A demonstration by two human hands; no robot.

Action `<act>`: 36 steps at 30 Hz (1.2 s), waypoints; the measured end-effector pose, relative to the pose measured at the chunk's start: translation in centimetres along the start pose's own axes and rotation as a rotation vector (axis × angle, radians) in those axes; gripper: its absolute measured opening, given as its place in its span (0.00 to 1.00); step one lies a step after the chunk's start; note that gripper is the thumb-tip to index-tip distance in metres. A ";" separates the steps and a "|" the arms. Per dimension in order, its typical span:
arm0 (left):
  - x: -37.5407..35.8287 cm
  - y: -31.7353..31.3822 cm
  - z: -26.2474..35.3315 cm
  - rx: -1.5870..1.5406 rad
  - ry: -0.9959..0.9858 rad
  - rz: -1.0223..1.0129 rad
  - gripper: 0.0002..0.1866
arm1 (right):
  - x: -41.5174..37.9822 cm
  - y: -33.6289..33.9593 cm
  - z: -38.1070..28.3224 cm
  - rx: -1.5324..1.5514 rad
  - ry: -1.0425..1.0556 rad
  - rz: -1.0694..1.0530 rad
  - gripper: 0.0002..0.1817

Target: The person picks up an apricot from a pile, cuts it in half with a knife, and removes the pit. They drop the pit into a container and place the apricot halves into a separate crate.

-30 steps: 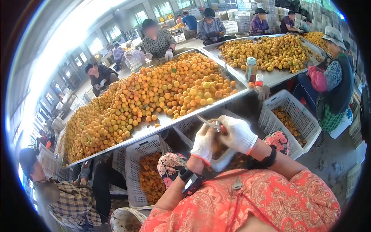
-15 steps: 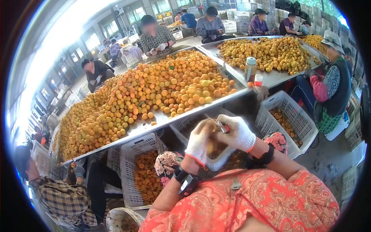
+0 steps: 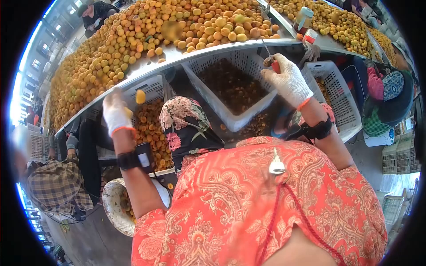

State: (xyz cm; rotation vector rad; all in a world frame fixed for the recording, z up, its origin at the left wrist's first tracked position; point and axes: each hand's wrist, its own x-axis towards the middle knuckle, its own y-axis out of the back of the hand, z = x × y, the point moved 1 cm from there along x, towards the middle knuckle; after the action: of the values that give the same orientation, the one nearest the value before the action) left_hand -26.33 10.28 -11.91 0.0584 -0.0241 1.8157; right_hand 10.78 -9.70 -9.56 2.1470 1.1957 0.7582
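My right hand (image 3: 289, 82), in a white knit glove, is closed round the red handle of a small knife (image 3: 275, 66). The thin blade points up toward the metal table edge. By the fingertips shows a small brown lump that looks like an apricot pit (image 3: 266, 62). My left hand (image 3: 116, 113), gloved too, is over the left crate, its fingers smeared by motion. Just right of it an apricot half (image 3: 140, 96) hangs in mid-air, and another yellow piece (image 3: 128, 112) shows beside the palm. Below lie many apricot halves (image 3: 153, 128) in the crate.
Whole apricots (image 3: 146, 35) are heaped on the metal table (image 3: 151, 66). A white crate (image 3: 235, 122) with dark brown contents stands before my knees. A pail (image 3: 116, 208) is at lower left; a bottle (image 3: 303, 20) and red-white can (image 3: 310, 36) stand on the table. Co-workers sit on both sides.
My hands, together in front of me before, have parted: the left swung out left over the crate, the right moved up and right with the knife. An apricot half is now airborne. The view tilted down.
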 end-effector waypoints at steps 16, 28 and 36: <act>-13.2 -16.1 -0.8 -0.795 0.586 -0.710 0.13 | -0.5 -5.4 -6.4 0.174 0.221 -0.153 0.19; -15.6 -13.2 1.7 -0.353 0.524 -1.192 0.16 | 0.3 -3.5 -4.0 0.595 0.154 0.034 0.12; -15.2 -14.2 2.2 -0.473 0.525 -1.125 0.17 | -0.5 1.4 -5.3 0.870 0.066 0.102 0.15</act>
State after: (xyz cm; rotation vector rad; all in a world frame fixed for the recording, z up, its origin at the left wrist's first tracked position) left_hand -8.88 -1.07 -10.71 -0.6234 -0.0372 0.6270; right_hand 7.57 -9.69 -5.08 2.8999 1.6674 0.3648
